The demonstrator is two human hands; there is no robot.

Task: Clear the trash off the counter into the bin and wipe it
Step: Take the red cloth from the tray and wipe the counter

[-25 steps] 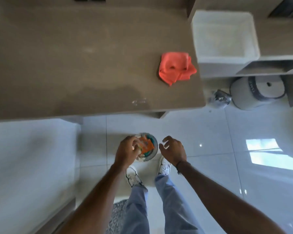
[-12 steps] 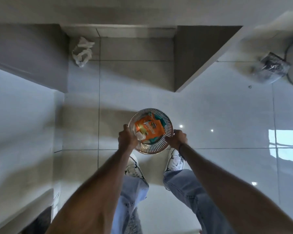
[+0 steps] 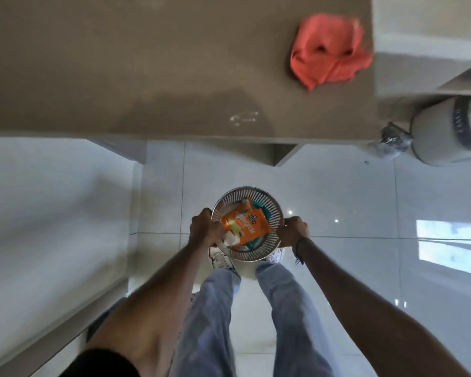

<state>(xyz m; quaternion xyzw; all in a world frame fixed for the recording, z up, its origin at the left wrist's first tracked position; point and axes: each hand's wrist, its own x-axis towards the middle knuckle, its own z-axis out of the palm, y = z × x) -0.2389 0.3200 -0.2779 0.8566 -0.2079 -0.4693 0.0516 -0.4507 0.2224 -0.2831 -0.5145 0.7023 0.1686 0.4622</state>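
A small round slatted bin [image 3: 267,198] is held low over the white tiled floor, in front of my feet. My left hand [image 3: 204,227] grips its left rim and my right hand [image 3: 294,230] grips its right rim. Inside lie an orange snack packet [image 3: 246,224], a teal wrapper and a bit of white paper. Above, the brown counter [image 3: 147,72] carries a crumpled coral-red cloth [image 3: 328,50] near its right end. A small wet smear [image 3: 242,117] shows near the counter's front edge.
A white sink or basin unit [image 3: 424,28] adjoins the counter on the right. Below it stand a round grey-white container [image 3: 446,131] and a crumpled clear plastic bag [image 3: 392,140] on the floor. A white cabinet face [image 3: 52,213] runs along the left.
A second ago only my left hand was at the bin; both hands then took its rim. The view dipped under the counter and has risen back to show the counter top.
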